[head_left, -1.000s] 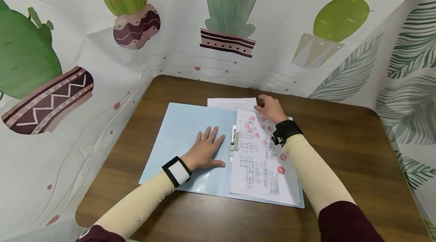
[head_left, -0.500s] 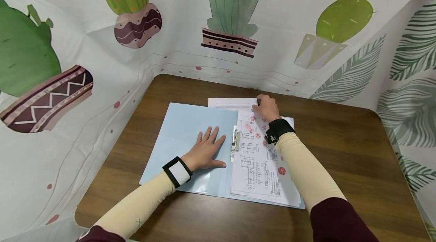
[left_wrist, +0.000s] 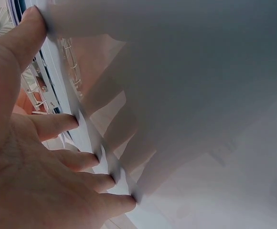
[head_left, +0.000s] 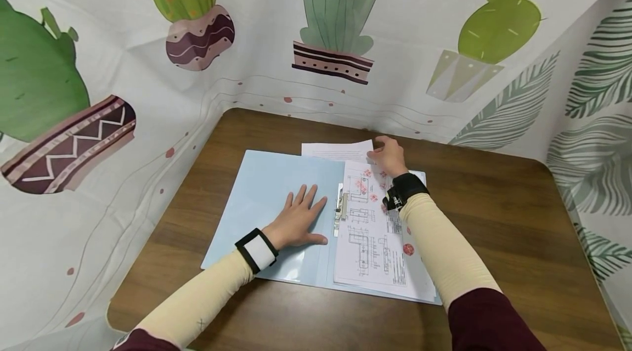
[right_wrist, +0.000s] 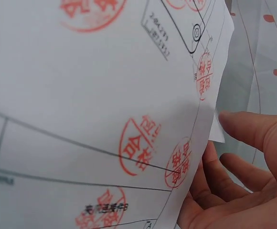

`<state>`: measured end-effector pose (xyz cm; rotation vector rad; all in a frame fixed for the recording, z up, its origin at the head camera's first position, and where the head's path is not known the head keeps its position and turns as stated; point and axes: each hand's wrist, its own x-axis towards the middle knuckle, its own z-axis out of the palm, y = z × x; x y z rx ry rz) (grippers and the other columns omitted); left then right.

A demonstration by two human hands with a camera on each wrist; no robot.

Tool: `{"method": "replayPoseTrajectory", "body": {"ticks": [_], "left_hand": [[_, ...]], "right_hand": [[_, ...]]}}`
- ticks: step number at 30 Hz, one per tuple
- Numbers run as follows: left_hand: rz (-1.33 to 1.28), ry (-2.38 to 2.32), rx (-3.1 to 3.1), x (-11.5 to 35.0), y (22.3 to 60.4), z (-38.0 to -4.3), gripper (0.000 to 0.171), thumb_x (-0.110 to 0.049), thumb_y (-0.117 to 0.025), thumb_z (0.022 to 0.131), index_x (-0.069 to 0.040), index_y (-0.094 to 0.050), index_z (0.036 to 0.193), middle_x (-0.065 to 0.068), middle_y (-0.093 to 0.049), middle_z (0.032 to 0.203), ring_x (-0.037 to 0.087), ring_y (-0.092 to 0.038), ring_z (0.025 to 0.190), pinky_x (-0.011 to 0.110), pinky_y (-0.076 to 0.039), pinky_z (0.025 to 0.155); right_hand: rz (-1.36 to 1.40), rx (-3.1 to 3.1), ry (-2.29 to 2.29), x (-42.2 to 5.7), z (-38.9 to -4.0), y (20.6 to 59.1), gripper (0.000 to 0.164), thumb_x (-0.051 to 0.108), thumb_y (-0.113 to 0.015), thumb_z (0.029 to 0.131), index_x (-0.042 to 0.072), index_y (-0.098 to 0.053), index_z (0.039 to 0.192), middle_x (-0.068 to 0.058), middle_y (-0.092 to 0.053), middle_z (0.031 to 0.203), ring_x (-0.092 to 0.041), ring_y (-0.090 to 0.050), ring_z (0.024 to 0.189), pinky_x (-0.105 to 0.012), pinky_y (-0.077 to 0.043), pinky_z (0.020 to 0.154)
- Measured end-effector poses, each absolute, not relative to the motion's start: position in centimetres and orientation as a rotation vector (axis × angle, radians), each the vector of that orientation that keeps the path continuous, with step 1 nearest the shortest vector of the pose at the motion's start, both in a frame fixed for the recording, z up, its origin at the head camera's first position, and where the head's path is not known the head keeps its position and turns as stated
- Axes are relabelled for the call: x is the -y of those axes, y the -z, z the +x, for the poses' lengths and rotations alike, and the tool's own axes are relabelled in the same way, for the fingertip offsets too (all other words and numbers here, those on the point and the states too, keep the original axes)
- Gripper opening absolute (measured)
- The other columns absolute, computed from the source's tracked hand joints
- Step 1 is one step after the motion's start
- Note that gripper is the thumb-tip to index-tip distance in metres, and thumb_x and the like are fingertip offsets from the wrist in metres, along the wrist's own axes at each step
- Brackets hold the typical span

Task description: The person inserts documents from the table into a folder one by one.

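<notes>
A light blue file folder (head_left: 266, 186) lies spread on the table, with a metal clip (head_left: 340, 205) near its spine. My left hand (head_left: 296, 223) rests flat on its left cover, fingers spread; in the left wrist view the fingertips (left_wrist: 107, 180) touch the glossy cover. Drawing sheets (head_left: 367, 247) with red stamps lie on the right side. Beyond the folder's top edge sticks out a white sheet of printed paper (head_left: 336, 150). At that sheet's right corner, my right hand (head_left: 390, 157) holds the slightly raised edge between thumb and fingers. The stamped drawing (right_wrist: 95, 119) partly hides those fingers in the right wrist view.
The brown wooden table (head_left: 494, 230) has rounded corners and extends on both sides of the folder. A white cloth (head_left: 266, 27) printed with cacti and leaves hangs behind and beside it.
My right hand has shifted slightly left to the printed sheet's corner. That corner is now lifted a little. The left hand stays in place.
</notes>
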<state>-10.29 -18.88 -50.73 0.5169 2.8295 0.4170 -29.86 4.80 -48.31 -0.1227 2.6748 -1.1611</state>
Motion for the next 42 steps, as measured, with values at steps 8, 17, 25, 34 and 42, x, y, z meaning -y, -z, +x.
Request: {"method": "replayPoseTrajectory", "body": {"ticks": [8, 17, 25, 34, 42], "left_hand": [[0.508, -0.426, -2.826, 18.9, 50.4, -10.1, 0.104, -0.063, -0.080, 0.080, -0.008, -0.039, 0.158, 0.025, -0.016, 0.168, 0.049, -0.011, 0.154, 0.070, -0.019, 0.116], [0.517, -0.459, -2.823, 18.8, 50.2, -10.1, 0.104, -0.062, -0.081, 0.079, -0.007, -0.041, 0.158, 0.025, -0.017, 0.168, 0.049, -0.011, 0.154, 0.071, -0.019, 0.116], [0.509, -0.445, -2.821, 18.9, 50.6, -10.2, 0.105, -0.063, -0.080, 0.079, -0.009, -0.039, 0.159, 0.024, -0.016, 0.168, 0.048, -0.010, 0.154, 0.070, -0.018, 0.117], [0.517, -0.439, -2.823, 18.9, 50.4, -10.2, 0.105, -0.063, -0.080, 0.079, -0.009, -0.039, 0.158, 0.024, -0.016, 0.168, 0.048, -0.010, 0.154, 0.070, -0.018, 0.117], [0.512, -0.447, -2.823, 18.8, 50.4, -10.3, 0.104, -0.063, -0.081, 0.079, -0.008, -0.040, 0.158, 0.024, -0.017, 0.168, 0.049, -0.011, 0.154, 0.072, -0.019, 0.115]], "right_hand": [[-0.111, -2.658, 1.133, -4.8, -30.2, 48.8, 0.050, 0.017, -0.068, 0.098, 0.000, -0.056, 0.143, -0.024, -0.070, 0.120, -0.038, -0.065, 0.110, -0.048, -0.049, 0.095], [-0.119, -2.666, 1.116, -4.9, -30.1, 48.9, 0.034, 0.017, -0.069, 0.098, -0.001, -0.068, 0.126, -0.021, -0.069, 0.116, -0.035, -0.062, 0.103, -0.046, -0.048, 0.091], [-0.147, -2.687, 1.119, -5.0, -30.2, 49.3, 0.029, 0.017, -0.069, 0.098, -0.001, -0.069, 0.122, -0.020, -0.069, 0.115, -0.034, -0.062, 0.102, -0.045, -0.047, 0.090], [-0.179, -2.727, 1.157, -5.1, -30.3, 49.7, 0.025, 0.016, -0.069, 0.099, 0.001, -0.069, 0.118, -0.018, -0.071, 0.112, -0.032, -0.062, 0.100, -0.044, -0.047, 0.087], [-0.305, -2.790, 1.268, -5.2, -30.2, 49.7, 0.016, 0.014, -0.069, 0.098, 0.002, -0.072, 0.108, -0.019, -0.073, 0.105, -0.035, -0.063, 0.094, -0.045, -0.044, 0.083]]}}
